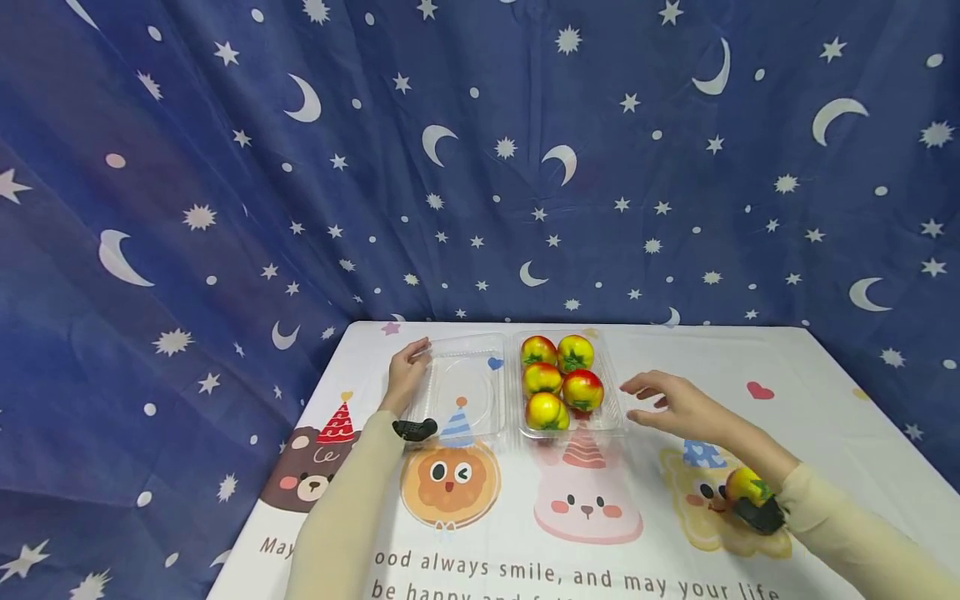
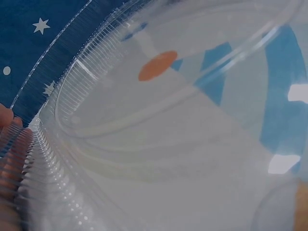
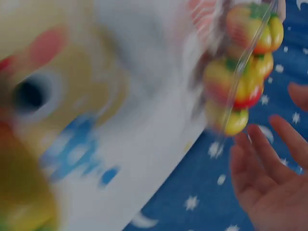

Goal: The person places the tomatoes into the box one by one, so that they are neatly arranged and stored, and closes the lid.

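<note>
A clear plastic container point(image 1: 568, 433) lies unfolded on the table, with its flat lid half point(image 1: 461, 392) on the left. Several red-and-yellow toy fruits with green leafy tops point(image 1: 543, 379) sit in its right half, in two columns. My left hand point(image 1: 407, 375) holds the lid's outer left edge; its fingers point(image 2: 14, 159) show through the ribbed plastic in the left wrist view. My right hand point(image 1: 671, 404) hovers just right of the container, fingers apart and holding nothing. One more such fruit point(image 1: 745, 483) lies by my right wrist, partly hidden by the black wrist camera.
A white cloth point(image 1: 480, 500) printed with cartoon faces and lettering covers the table. Behind it and to the left hangs a dark blue curtain point(image 1: 480, 167) with stars and moons. The container stands close to the table's back edge.
</note>
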Action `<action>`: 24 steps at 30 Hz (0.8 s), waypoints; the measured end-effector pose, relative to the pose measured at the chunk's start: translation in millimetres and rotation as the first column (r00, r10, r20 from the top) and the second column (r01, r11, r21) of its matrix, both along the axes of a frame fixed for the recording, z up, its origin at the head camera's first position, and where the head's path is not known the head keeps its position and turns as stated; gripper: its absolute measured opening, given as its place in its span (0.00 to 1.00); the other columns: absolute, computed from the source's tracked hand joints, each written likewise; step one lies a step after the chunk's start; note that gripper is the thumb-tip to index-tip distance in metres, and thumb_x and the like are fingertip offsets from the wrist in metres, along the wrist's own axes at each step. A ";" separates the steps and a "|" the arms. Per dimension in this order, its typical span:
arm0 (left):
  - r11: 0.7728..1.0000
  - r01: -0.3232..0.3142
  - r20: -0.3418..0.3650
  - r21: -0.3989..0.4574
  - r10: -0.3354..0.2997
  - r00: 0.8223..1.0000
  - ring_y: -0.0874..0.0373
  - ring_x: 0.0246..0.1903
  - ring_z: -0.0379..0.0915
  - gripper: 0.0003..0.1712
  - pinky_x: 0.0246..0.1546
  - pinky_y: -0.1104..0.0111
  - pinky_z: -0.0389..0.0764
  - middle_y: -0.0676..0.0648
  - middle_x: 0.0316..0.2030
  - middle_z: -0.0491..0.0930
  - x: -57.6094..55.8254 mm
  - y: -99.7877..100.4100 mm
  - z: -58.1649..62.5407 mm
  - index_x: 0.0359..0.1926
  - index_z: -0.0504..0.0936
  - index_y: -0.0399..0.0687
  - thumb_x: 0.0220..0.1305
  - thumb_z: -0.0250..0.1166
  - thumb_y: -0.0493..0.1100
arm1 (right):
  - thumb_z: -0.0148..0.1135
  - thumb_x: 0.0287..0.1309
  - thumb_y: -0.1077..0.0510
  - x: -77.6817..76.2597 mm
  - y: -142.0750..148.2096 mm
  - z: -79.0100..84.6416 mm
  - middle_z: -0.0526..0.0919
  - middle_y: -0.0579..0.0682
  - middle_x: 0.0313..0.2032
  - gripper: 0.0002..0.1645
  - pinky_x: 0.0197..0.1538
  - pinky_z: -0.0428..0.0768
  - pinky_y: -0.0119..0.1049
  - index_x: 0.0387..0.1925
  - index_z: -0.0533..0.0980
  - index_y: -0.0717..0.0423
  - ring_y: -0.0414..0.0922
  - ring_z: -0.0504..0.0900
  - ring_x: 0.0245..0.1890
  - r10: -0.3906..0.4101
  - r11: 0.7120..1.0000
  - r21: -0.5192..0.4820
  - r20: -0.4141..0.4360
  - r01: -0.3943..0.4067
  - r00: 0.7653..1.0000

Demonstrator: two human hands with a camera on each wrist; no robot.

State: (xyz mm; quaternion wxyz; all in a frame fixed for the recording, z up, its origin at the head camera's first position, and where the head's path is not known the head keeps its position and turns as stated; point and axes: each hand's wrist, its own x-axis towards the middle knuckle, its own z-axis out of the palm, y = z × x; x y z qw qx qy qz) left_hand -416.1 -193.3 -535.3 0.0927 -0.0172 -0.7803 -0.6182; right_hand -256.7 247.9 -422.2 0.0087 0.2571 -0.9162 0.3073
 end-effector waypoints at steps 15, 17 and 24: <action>0.999 -0.024 0.015 -0.023 0.024 1.000 0.46 0.56 0.74 0.24 0.51 0.63 0.76 0.40 0.61 0.76 -2.5 -1.6 0.0 0.65 0.75 0.39 0.68 0.56 0.33 | 0.75 0.52 0.52 65.0 92.0 -27.0 0.82 0.50 0.43 0.21 0.45 0.82 0.47 0.44 0.80 0.57 0.52 0.81 0.44 0.000 0.988 0.155 0.170 -0.027 0.985; 1.000 -0.024 0.012 -0.018 0.024 1.000 0.46 0.56 0.74 0.24 0.51 0.63 0.76 0.41 0.61 0.76 -1.8 -1.2 -0.1 0.65 0.75 0.39 0.68 0.57 0.33 | 0.75 0.51 0.51 68.2 99.9 -28.0 0.82 0.49 0.43 0.21 0.45 0.81 0.42 0.44 0.81 0.57 0.48 0.80 0.42 -0.020 0.982 0.188 0.188 -0.016 0.982; 1.000 -0.018 0.012 -0.011 0.018 1.000 0.46 0.56 0.73 0.24 0.47 0.69 0.75 0.40 0.61 0.76 -0.8 1.4 -0.1 0.65 0.75 0.39 0.68 0.56 0.33 | 0.68 0.59 0.53 72.0 127.0 -24.8 0.82 0.57 0.48 0.23 0.43 0.79 0.35 0.52 0.79 0.62 0.45 0.78 0.46 -0.051 0.981 0.191 0.327 -0.013 0.944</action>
